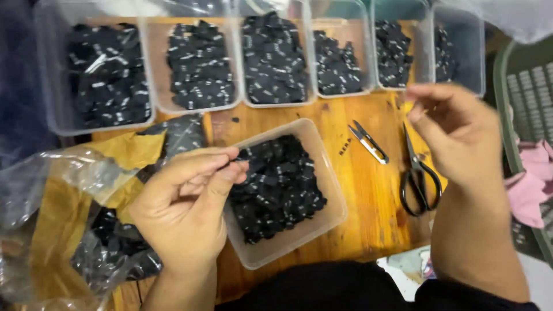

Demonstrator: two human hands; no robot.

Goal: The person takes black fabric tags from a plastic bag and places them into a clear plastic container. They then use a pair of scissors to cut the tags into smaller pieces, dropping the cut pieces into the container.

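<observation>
- A crumpled clear plastic bag [69, 230] lies far left of the near tub, on the wooden table [368, 201]; small black pieces show through its lower folds.
- The left hand [184, 210] sits just left of the near tub [331, 201], a clear rectangular container set at a slant. Its thumb and forefinger are pinched on a small black label [237, 163] right at the tub's left rim; the other fingers curl loosely beneath.
- The near tub is heaped with black labels [279, 187] bearing pale marks, piled mostly toward its middle and far end.
- Beyond the near tub, a row of clear tubs [155, 63] runs across the back of the table, each holding more of the same black labels.
- Right of the near tub, a small thread snip [368, 142] with a pale handle lies on bare wood.
- Further right of it, black-handled scissors [419, 175] lie closed, blades pointing away from the person.
- The right hand [458, 135] hovers above the scissors, well right of the near tub, fingers bent with thumb and fingertips drawn together; it is blurred, and I cannot tell whether anything is pinched there.
- At the far right edge, beyond that hand, a green basket [510, 144] holds pink cloth [533, 184].
</observation>
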